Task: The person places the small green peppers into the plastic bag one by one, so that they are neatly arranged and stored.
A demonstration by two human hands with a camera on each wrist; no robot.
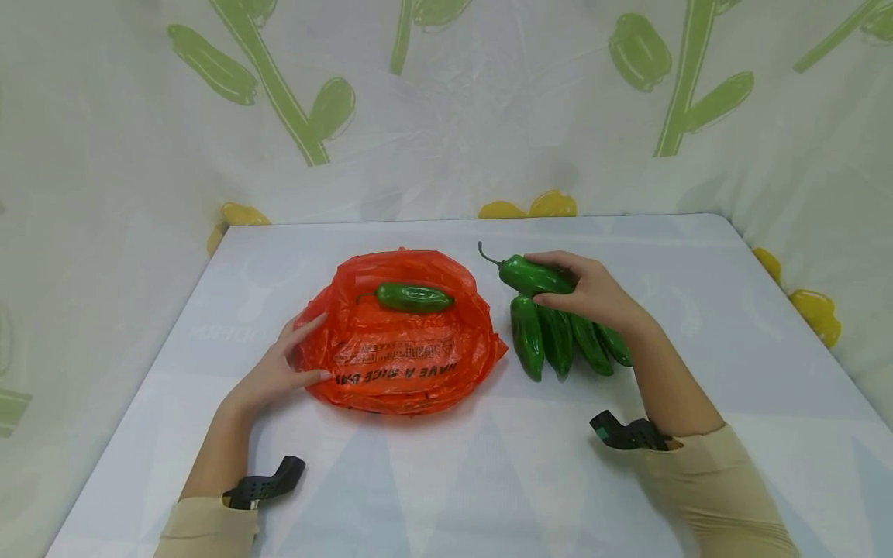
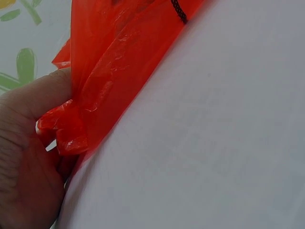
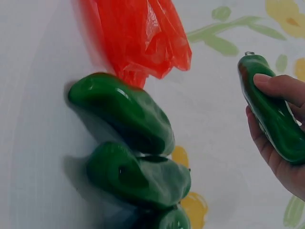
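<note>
In the head view a red plastic bag [image 1: 398, 395] lies with its mouth spread, and one green chili pepper [image 1: 416, 298] rests inside. At the bag's left side my left hand [image 1: 265, 377] holds the edge; the left wrist view has bunched plastic [image 2: 71, 129] between thumb and fingers, some of which are hidden by the bag. My right hand [image 1: 603, 294] grips another green pepper [image 1: 523, 273], its thin stem pointing left towards the bag. Just below that hand, several green peppers [image 1: 526, 337] lie side by side, close to the bag's right edge.
The white table [image 1: 446, 480] has pale printed shapes, and its back edge meets a hanging cloth [image 1: 488, 116] with green and yellow plant designs. Dark wrist-worn cameras [image 1: 268, 484] sit at both sleeve cuffs.
</note>
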